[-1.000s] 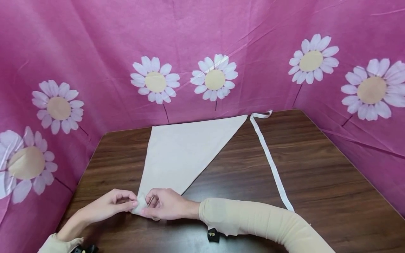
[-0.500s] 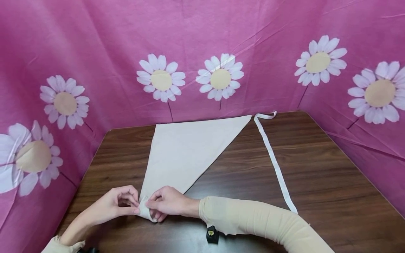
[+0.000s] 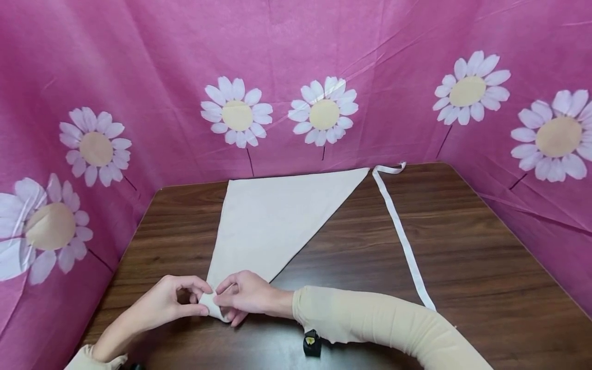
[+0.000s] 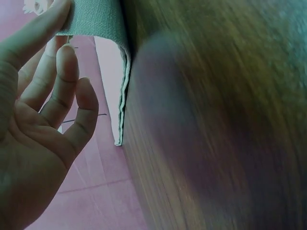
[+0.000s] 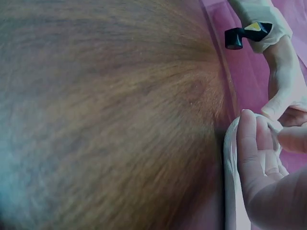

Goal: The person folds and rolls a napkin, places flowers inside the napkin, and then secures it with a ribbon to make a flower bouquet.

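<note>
A cream cloth lies flat on the brown wooden table, wide at the far edge and narrowing to a near left end. My left hand pinches that end between thumb and index finger, its other fingers loosely bent. From the other side, my right hand grips the same end with curled fingers. Between the hands the cloth curls up and over. In the left wrist view the cloth bends in a curve with layered edges below. The right wrist view has the curled cloth beside my right fingers.
A white strap runs down the table on the right, its lower end passing behind my right sleeve. Pink fabric printed with daisies stands around the table's back and sides. A black wrist mount hangs under my right cuff.
My right hand has turned the cloth's near end up into a curl. My left index finger has come down onto the curled edge. The head view has shifted slightly.
</note>
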The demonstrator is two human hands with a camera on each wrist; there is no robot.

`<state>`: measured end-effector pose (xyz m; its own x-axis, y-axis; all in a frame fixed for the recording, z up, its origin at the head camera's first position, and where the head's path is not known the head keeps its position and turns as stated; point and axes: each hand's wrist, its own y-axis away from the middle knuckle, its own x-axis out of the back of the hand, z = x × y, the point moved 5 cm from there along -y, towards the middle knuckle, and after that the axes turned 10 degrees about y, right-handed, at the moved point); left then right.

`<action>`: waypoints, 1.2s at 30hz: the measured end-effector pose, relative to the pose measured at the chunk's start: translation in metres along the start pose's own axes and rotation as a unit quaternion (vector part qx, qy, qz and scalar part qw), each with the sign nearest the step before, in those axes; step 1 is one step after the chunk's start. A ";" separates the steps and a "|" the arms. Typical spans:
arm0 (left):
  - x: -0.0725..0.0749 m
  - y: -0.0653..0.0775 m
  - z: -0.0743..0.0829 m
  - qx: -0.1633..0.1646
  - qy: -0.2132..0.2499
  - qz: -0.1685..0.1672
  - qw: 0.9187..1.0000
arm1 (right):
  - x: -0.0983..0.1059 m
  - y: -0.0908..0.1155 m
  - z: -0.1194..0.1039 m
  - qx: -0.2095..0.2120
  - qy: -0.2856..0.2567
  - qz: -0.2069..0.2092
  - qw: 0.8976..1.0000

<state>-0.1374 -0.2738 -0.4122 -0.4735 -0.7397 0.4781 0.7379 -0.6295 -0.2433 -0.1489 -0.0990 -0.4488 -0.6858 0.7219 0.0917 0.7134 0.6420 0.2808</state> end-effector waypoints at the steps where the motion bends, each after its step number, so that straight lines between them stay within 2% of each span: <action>1: 0.000 0.000 0.000 0.005 -0.001 -0.002 1.000 | 0.001 0.000 0.000 0.003 0.002 -0.002 1.000; 6: 0.003 0.000 -0.003 0.021 0.004 -0.010 1.000 | 0.003 0.001 -0.001 0.020 0.015 -0.018 1.000; 13: 0.004 -0.001 -0.006 0.033 0.039 -0.026 0.998 | 0.002 0.002 -0.001 0.036 0.079 -0.010 0.996; 19: 0.004 -0.003 -0.005 0.044 0.065 -0.039 0.996 | 0.000 0.003 -0.003 0.051 0.105 -0.011 0.993; 23: 0.005 -0.004 -0.005 0.043 0.061 -0.032 0.997 | 0.001 0.003 -0.002 0.066 0.121 -0.004 0.990; 28: 0.005 -0.005 -0.005 0.035 0.045 -0.018 0.998 | 0.002 0.004 -0.001 0.068 0.114 0.002 0.991; 30: 0.005 -0.005 -0.003 0.020 0.032 -0.011 0.999 | 0.003 0.005 0.000 0.062 0.103 0.002 0.993; 32: 0.005 -0.007 0.000 -0.009 0.013 0.001 1.000 | 0.002 0.006 0.001 0.052 0.087 -0.002 0.995; 36: 0.004 -0.010 0.010 -0.092 -0.066 0.021 0.993 | 0.002 0.007 0.003 0.014 0.029 -0.006 0.999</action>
<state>-0.1424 -0.2679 -0.3997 -0.3685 -0.7366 0.5671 0.6491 -0.6406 -0.4102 -0.1451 -0.0924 -0.4497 -0.7013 0.6981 0.1443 0.7080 0.6585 0.2553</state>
